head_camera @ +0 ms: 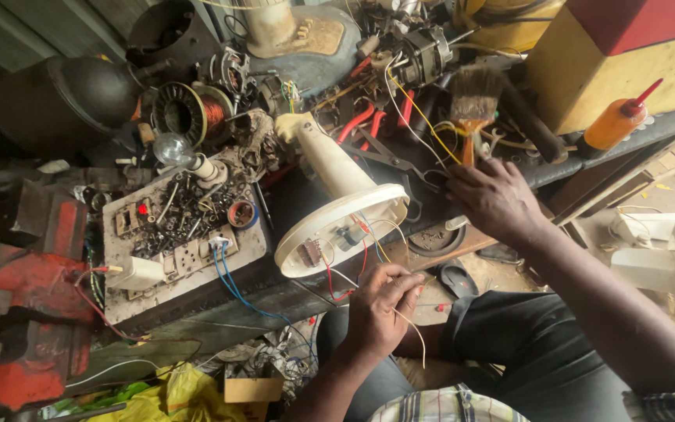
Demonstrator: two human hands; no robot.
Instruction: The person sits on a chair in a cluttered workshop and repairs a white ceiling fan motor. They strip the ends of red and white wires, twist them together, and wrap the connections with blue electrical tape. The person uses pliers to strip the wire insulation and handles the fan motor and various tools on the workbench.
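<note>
Head view: fan base (337,215) tipped sideways, wiring exposed for access. Left hand (380,309) pinching yellow wire (409,332). Right hand (494,199) spread, fingers loose, beside paintbrush (472,105).

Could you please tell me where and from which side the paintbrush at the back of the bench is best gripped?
Probably by its orange handle, coming from the near side: the paintbrush lies with bristles pointing away and the handle end toward the right hand, which is already just below it among wires.
</note>
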